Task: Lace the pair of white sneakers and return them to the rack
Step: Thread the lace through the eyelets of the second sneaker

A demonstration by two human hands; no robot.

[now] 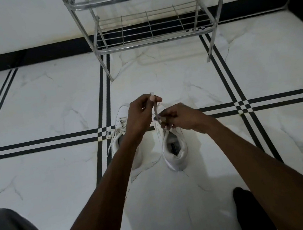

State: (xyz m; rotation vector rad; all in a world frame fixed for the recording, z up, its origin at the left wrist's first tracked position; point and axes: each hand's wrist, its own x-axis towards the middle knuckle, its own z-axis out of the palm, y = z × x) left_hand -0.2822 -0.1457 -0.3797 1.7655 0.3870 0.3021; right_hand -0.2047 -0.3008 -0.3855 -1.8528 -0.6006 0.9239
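While your left hand [140,109] pinches the lace [155,112] and your right hand [178,118] grips it lower, both sneakers [175,150] sit centre; rack [148,30] at twelve o'clock, open floor [51,107] around.

The floor [50,99] is white marble-veined tile crossed by paired black stripes that form small checkered squares where they meet. On it stand two white sneakers [175,150] with grey insides and a pale grey lace [155,112]. Beyond the sneakers, the wire rack [148,30] is shiny silver, against a black skirting [26,55] under a white wall [13,22].
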